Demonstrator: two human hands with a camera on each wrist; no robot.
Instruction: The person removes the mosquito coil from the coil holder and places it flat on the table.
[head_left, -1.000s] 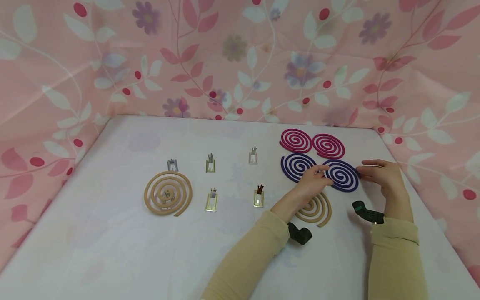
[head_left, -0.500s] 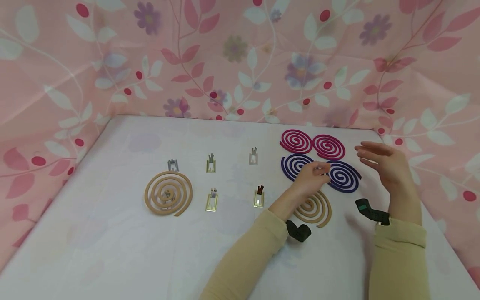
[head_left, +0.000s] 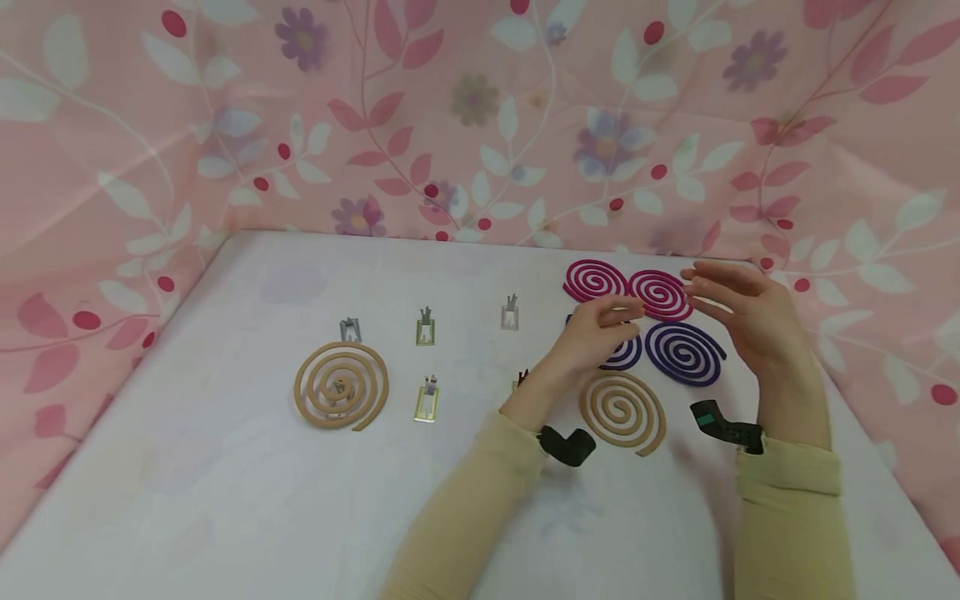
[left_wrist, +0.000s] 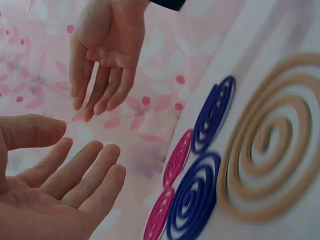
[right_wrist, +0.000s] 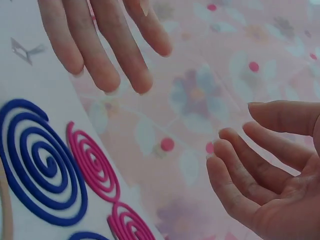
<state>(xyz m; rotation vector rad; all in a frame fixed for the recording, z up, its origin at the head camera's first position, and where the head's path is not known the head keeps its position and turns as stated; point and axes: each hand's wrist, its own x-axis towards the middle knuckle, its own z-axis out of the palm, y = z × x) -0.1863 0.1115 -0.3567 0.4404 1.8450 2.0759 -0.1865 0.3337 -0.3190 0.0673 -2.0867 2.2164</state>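
My left hand (head_left: pixel 596 333) hovers over the left dark blue mosquito coil (head_left: pixel 624 354) and hides part of it. Its fingers are loosely bent, with nothing in them. To the right, my right hand (head_left: pixel 753 321) is raised near the other blue coil (head_left: pixel 686 354) and the right pink coil (head_left: pixel 660 293), palm toward the left hand and holding nothing. The left pink coil (head_left: pixel 595 279) lies beside it at the back. Nearest the front is a tan coil (head_left: pixel 622 409). In the left wrist view, the left hand (left_wrist: pixel 60 185) shows spread, bare fingers.
Another tan coil (head_left: pixel 341 386) lies at the left over a small metal stand. Several more metal coil stands (head_left: pixel 426 330) are spread across the middle of the white table (head_left: pixel 262 508). One of them is partly hidden by the left wrist. A pink floral cloth (head_left: pixel 472 150) hangs behind.
The right hand has left the edge of the right blue coil, risen, then shifted slightly left. The left hand has moved back left and up, off the blue coils. The coils lie as before.
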